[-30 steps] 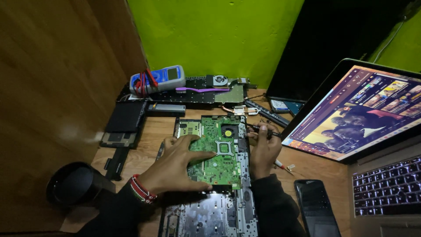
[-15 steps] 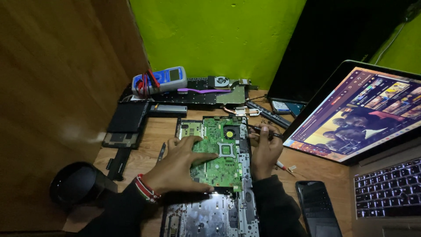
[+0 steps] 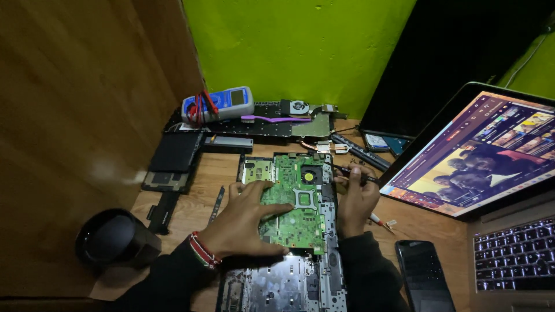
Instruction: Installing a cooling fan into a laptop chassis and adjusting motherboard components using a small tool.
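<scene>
On desk | left hand [image 3: 245, 219] fingers spread on green circuit board [image 3: 298, 202] | right hand [image 3: 355, 199] pinching dark tool [image 3: 352, 172], tip unclear

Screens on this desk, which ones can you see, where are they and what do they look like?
Laptop screen: right side, tilted back, lit with colourful pictures of people.
Multimeter: at the back by the green wall, blue and grey, small dull grey display.
Phone: flat at front right, dark blank screen.
Monitor: behind the laptop, big black rectangle, unlit.

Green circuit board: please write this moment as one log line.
left hand: flat on green circuit board | right hand: holds dark thin tool at board edge | phone: beside
</scene>
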